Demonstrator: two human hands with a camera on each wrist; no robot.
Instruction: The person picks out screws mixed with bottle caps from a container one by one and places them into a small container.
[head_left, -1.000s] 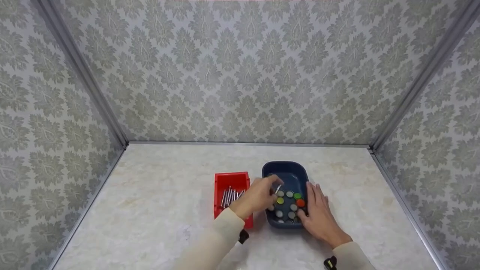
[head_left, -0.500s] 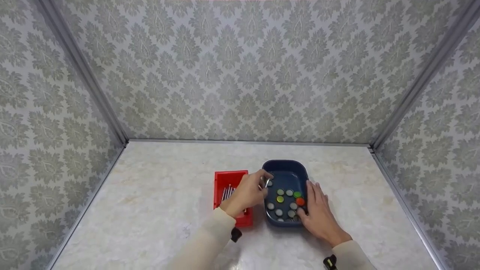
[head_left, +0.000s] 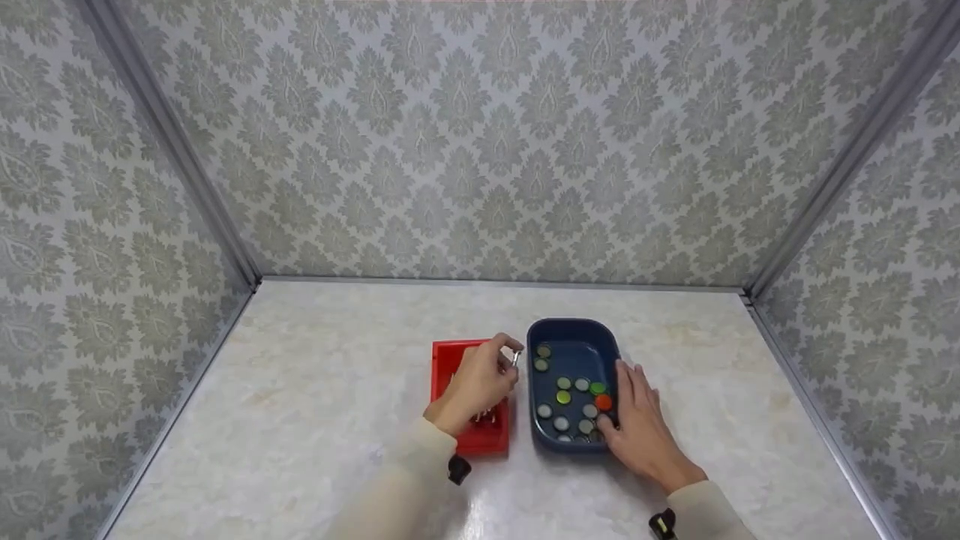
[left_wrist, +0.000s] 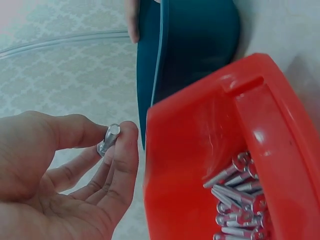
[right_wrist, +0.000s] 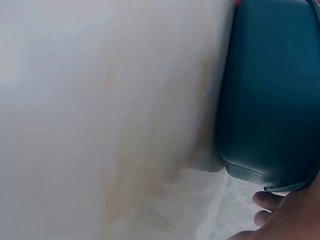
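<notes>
My left hand (head_left: 474, 382) is above the red bin (head_left: 484, 444), thumb and fingertips pinching a short silver bolt (left_wrist: 110, 138). More silver bolts (left_wrist: 240, 192) lie in the red bin, seen best in the left wrist view; in the head view the hand partly covers them. At the right side of the dark blue tub (head_left: 574, 331), my right hand (head_left: 645, 435) grips the rim, with its thumb inside and fingers along the outer wall. Round bottle caps, several silver, plus a yellow-green cap (head_left: 563, 397), a green cap (head_left: 598, 388) and an orange cap (head_left: 603, 403), lie on the tub's floor.
Both containers stand side by side on a pale marbled tabletop (head_left: 337, 360), with a narrow gap between them. Patterned walls (head_left: 495, 150) with grey metal edging enclose the table at the back and sides.
My left hand has moved left from over the blue tub to over the red bin, still pinching the bolt. Two caps at the tub's left wall are now uncovered. The right hand stays put.
</notes>
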